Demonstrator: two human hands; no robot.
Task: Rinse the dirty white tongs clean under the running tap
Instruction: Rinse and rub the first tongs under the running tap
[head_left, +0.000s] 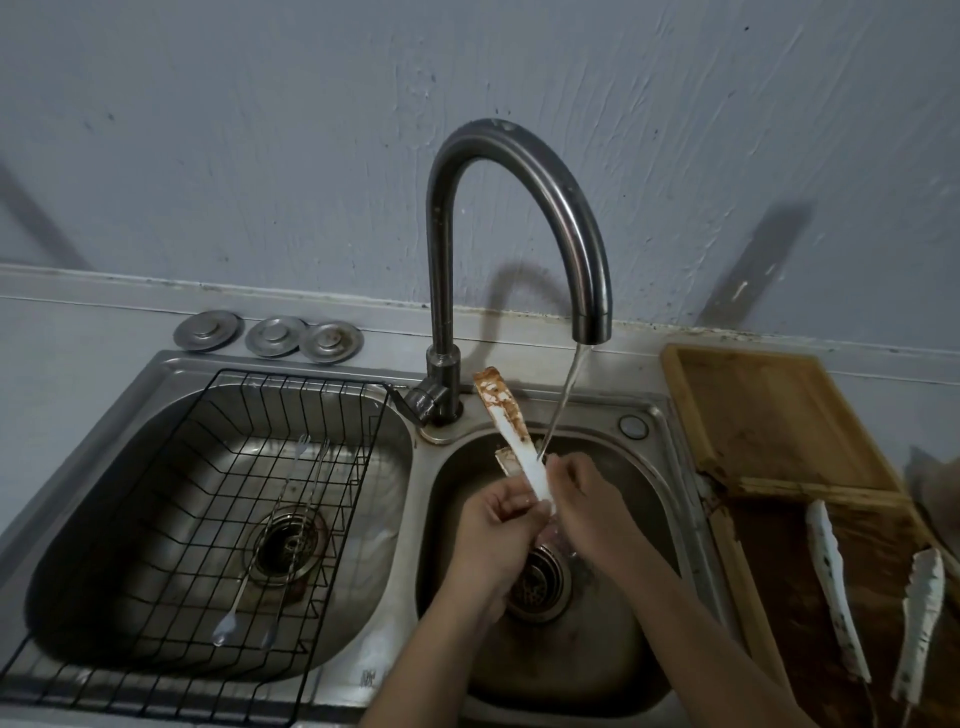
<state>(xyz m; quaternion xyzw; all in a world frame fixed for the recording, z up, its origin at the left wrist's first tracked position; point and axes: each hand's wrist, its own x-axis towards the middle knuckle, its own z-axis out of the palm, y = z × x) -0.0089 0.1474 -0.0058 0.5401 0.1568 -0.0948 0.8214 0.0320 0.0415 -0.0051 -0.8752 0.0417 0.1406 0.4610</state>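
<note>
Tongs (511, 431), white, brown-stained at the upper tip: held tilted over the right basin (613, 649), just left of the stream from the tap (519, 208). Left hand (498, 525) and right hand (582, 499), both clamped on the tongs' lower end, below the tap. Second tongs (878, 597), speckled, on the board (769, 415) right of the tap; rack (208, 519) with forks (280, 519) in the basin left of it.

grey-blue painted wall (260, 130) at far side, brush-textured w/ dark specks, grime along its base. pale counter ledge (78, 317) runs below it; three round metal sink plugs (267, 335) sit there, left of centre. wooden board (769, 415) lies on the right, stained. light is dim, coming from the near side; soft shadows fall on the wall.
</note>
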